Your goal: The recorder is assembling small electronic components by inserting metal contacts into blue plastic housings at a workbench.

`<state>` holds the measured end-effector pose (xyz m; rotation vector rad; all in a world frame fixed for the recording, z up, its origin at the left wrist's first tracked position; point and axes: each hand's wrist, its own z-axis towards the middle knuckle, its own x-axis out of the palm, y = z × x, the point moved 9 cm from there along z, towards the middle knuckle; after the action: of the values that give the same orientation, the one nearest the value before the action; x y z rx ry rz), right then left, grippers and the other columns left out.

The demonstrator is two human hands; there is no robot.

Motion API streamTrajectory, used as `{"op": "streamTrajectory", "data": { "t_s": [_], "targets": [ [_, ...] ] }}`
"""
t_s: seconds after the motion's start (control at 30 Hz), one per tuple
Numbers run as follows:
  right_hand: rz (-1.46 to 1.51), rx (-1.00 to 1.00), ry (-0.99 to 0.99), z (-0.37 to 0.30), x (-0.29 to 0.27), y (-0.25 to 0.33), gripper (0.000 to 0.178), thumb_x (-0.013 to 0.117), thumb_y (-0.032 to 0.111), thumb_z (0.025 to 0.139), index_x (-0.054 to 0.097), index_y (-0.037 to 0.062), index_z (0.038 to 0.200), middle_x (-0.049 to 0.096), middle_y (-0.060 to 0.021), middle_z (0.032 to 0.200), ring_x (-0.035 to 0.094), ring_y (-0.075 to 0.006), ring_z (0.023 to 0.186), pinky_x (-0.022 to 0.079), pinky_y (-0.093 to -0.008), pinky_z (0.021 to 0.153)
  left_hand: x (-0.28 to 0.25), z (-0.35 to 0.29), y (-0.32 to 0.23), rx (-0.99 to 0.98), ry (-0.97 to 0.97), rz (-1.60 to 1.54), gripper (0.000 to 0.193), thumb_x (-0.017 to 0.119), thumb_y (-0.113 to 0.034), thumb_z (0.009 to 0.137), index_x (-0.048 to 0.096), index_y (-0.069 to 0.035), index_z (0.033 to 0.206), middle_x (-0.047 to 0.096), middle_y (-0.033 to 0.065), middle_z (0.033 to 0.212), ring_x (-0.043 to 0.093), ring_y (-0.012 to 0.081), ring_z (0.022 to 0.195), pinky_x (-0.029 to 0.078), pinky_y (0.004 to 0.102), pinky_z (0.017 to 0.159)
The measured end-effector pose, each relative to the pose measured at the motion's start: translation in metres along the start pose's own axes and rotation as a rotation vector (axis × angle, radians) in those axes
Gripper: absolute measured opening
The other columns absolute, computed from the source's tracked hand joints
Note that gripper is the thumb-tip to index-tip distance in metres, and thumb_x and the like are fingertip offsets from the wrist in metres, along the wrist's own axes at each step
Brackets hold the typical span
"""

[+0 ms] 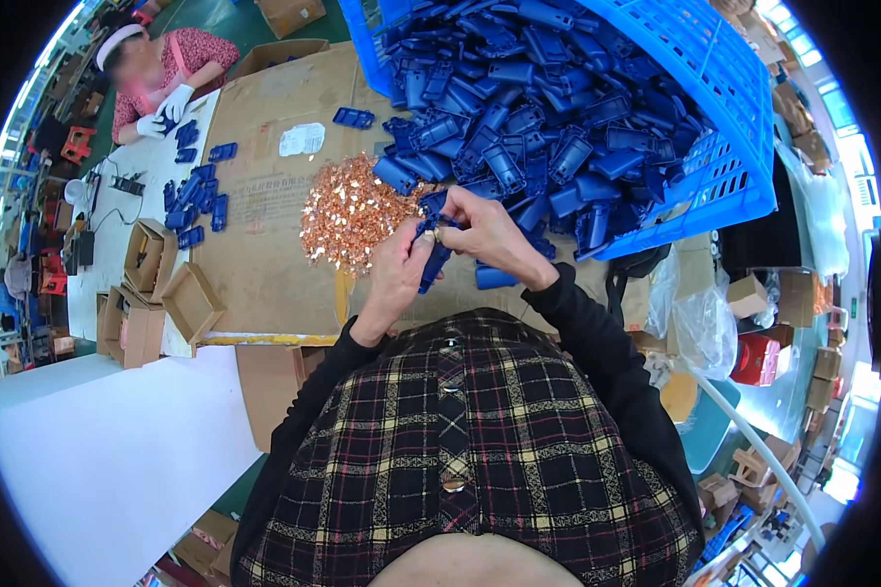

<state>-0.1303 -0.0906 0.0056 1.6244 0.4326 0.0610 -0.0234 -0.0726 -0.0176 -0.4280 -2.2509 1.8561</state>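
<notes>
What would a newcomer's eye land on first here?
Probably the bright blue crate at upper right, heaped with dark blue plastic parts. Left of it, a glinting coppery pile sits on cardboard. Just beside that, the left hand and right hand hold a blue piece.

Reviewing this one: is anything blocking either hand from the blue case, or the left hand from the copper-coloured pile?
Nothing visible. The left hand and right hand are both on the blue case. The copper-coloured pile lies beyond the left hand, with no object seen between.
</notes>
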Motion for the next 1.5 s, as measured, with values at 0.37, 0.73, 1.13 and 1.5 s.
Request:
{"op": "streamTrajectory", "data": {
  "t_s": [0.37, 0.73, 1.13, 1.5],
  "targets": [
    [-0.060, 0.377, 0.045, 0.005, 0.047, -0.181, 0.020, 0.058, 0.018, 0.077, 0.046, 0.0024, 0.081, 0.058, -0.0139, 0.070, 0.058, -0.0200, 0.059, 0.043, -0.0333, 0.054, -0.125, 0.041, 0.174, -0.323, -0.199, 0.082, 0.025, 0.044, -0.024, 0.090, 0.053, -0.003, 0.100, 0.059, 0.0075, 0.076, 0.058, 0.0146, 0.070, 0.046, 0.0296, 0.059],
    [-0.679, 0.051, 0.033, 0.031, 0.079, -0.195, 0.015, 0.046, 0.011, 0.078, 0.050, -0.0014, 0.085, 0.056, -0.0227, 0.081, 0.056, -0.0389, 0.078, 0.044, -0.0476, 0.068, -0.257, 0.099, 0.090, 0.288, -0.615, 0.790, 0.028, 0.047, -0.015, 0.085, 0.053, 0.001, 0.107, 0.060, 0.0200, 0.096, 0.058, 0.0320, 0.087, 0.045, 0.0390, 0.073],
    [-0.719, -0.009, 0.049, 0.015, 0.078, -0.196, 0.030, 0.043, 0.003, 0.077, 0.049, 0.0034, 0.107, 0.055, -0.0197, 0.094, 0.056, -0.0358, 0.084, 0.046, -0.0426, 0.070, -0.041, 0.167, 0.080, 0.674, 0.146, 1.480, 0.032, 0.056, -0.007, 0.067, 0.054, -0.012, 0.098, 0.050, 0.0047, 0.103, 0.045, 0.0240, 0.106, 0.033, 0.0524, 0.089],
    [-0.667, -0.186, 0.084, 0.008, 0.078, -0.188, 0.043, 0.045, 0.002, 0.074, 0.046, 0.0079, 0.117, 0.051, -0.0170, 0.102, 0.051, -0.0348, 0.095, 0.044, -0.0411, 0.077, -0.040, 0.140, 0.082, 0.674, 0.221, 1.485, 0.029, 0.056, -0.015, 0.072, 0.049, -0.004, 0.098, 0.053, 0.0127, 0.090, 0.052, 0.0280, 0.093, 0.027, 0.0512, 0.095]
  ]
}}
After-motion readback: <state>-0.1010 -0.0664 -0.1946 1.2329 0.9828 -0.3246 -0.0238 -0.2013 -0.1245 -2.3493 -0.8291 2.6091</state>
